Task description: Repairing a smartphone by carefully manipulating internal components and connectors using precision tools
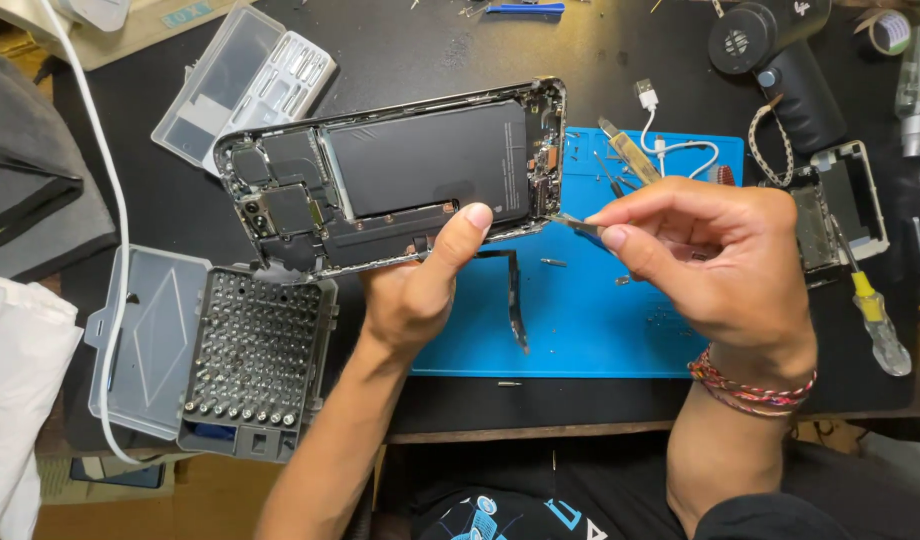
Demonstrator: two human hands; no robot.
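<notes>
My left hand [417, 285] holds an opened smartphone [400, 175] from below, thumb pressed on its lower edge; the black battery and circuit boards face up. My right hand [715, 255] pinches thin metal tweezers [578, 225], whose tip touches the phone's right lower corner. A black flex ribbon [515, 300] hangs below the phone over the blue repair mat [600, 320].
An open screwdriver bit case [255, 360] sits at lower left, a clear plastic parts box [245, 80] at upper left. A black heat gun [780, 60], a second phone frame [845, 205], a yellow-handled screwdriver [875, 315] and a white cable [670, 145] lie to the right. Small screws dot the mat.
</notes>
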